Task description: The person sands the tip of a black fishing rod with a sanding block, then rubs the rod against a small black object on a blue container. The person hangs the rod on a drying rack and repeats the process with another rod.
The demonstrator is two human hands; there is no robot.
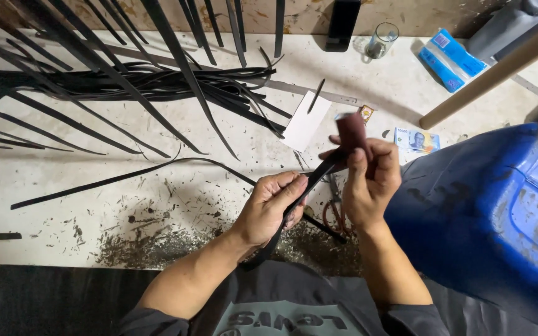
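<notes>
My left hand grips a thin black strip that runs from my lap up toward my right hand. My right hand pinches a folded piece of dark reddish-brown abrasive paper around the strip's upper end. Both hands are held above the near edge of a stained white worktable.
Several long black strips lie fanned across the table's left and back. A white card, glass cup, dark phone, blue packet, banknote and wooden pole sit behind. A blue plastic drum stands at right. Dark shavings litter the near edge.
</notes>
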